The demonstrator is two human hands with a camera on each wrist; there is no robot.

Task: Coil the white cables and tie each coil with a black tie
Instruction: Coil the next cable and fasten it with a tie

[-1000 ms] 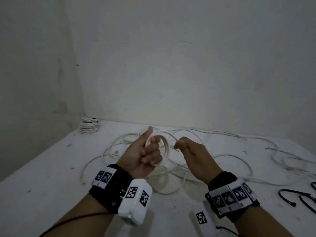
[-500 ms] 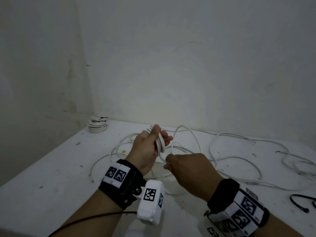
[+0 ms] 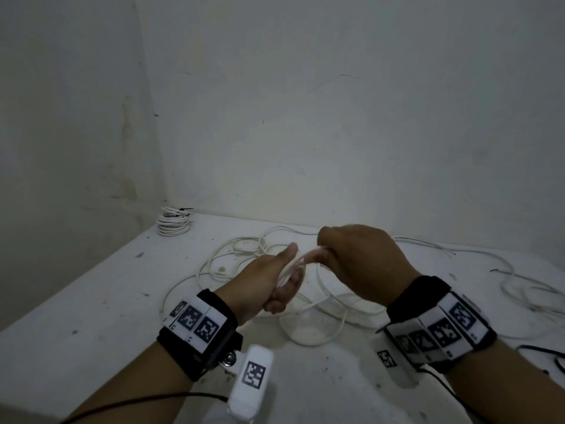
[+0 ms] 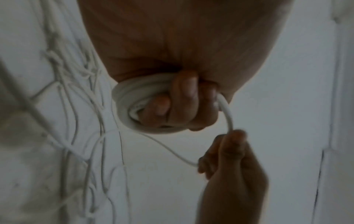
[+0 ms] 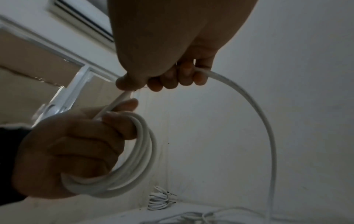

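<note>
Gripping white cable coil [image 5: 122, 171], left hand [image 3: 263, 280] fingers curled; right hand [image 3: 363, 264] fingers pinching loose strand [image 5: 254, 106].

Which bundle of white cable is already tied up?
The small coil in the table's far left corner, with a black tie sticking out. The coil in the left hand has none and is not finished.
</note>
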